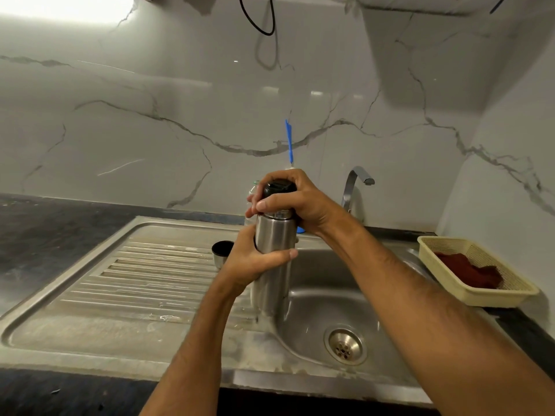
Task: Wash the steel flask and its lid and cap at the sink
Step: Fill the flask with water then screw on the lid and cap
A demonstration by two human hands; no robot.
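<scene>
While both hands work above the sink's edge, the steel flask stands upright, its base at the ridge between drainboard and basin; whether the base rests on the steel or hangs just above it cannot be told.

Left hand: wrapped closed around the flask's mid-body, thumb across the front, fingers behind.

Right hand: closed over the black lid at the flask's top, fingers curled round the far side, thumb pressed at the lid's lower edge. The lid sits on the flask's neck; how far it is screwed down cannot be told.

Cap: steel cup with a dark interior, open end up, standing on the drainboard just left of the flask, apart from both hands.

Tap: chrome, behind the basin, right of the flask.

Drain: steel strainer in the basin floor.

Basket: cream plastic, on the counter right of the sink, holding a dark red cloth.

Blue-handled item: upright behind the right hand, against the marbled wall; its lower part mostly hidden.
</scene>
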